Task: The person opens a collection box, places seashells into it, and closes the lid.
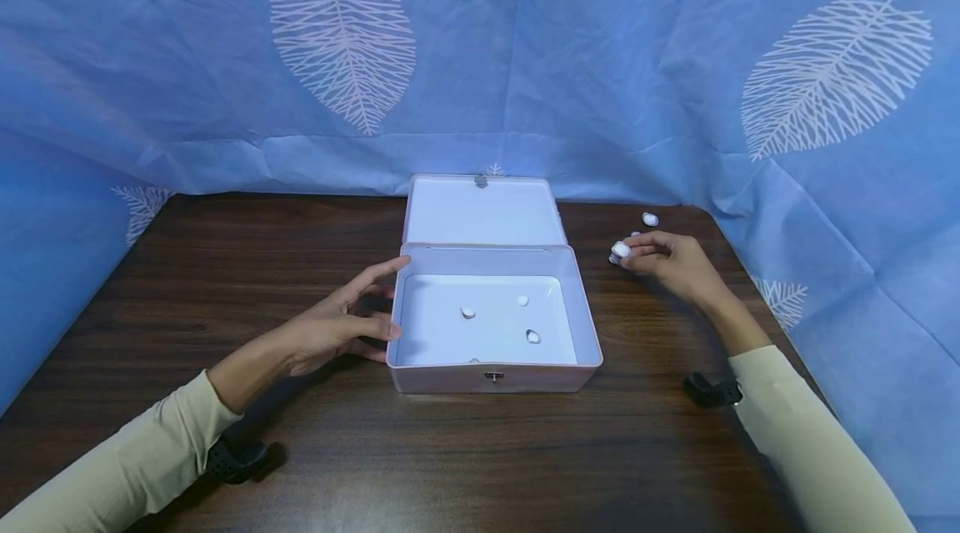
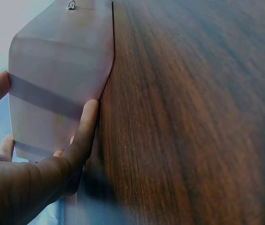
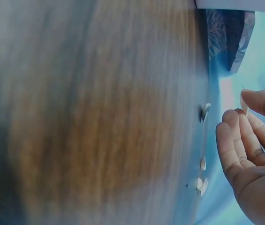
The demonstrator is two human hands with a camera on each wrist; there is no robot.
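In the head view a pale metal box (image 1: 486, 379) stands on the table with its lid (image 1: 483, 212) raised at the back. My left hand (image 1: 330, 333) rests its spread, nearly straight fingers on the box's left wall; the left wrist view shows fingertips (image 2: 91, 105) against that wall. Several small white shells (image 1: 532, 336) lie scattered on the box floor. To the right of the box, my right hand (image 1: 671, 264) pinches one white shell (image 1: 620, 249) between thumb and fingers, raised over the table in the right wrist view. Loose shells (image 1: 650, 219) lie near this hand.
Dark wood table (image 1: 285, 441) spreads around the box. A blue curtain (image 1: 525, 57) with white leaf prints hangs behind the table and along both sides. A small metal latch (image 1: 493, 376) sits on the box front.
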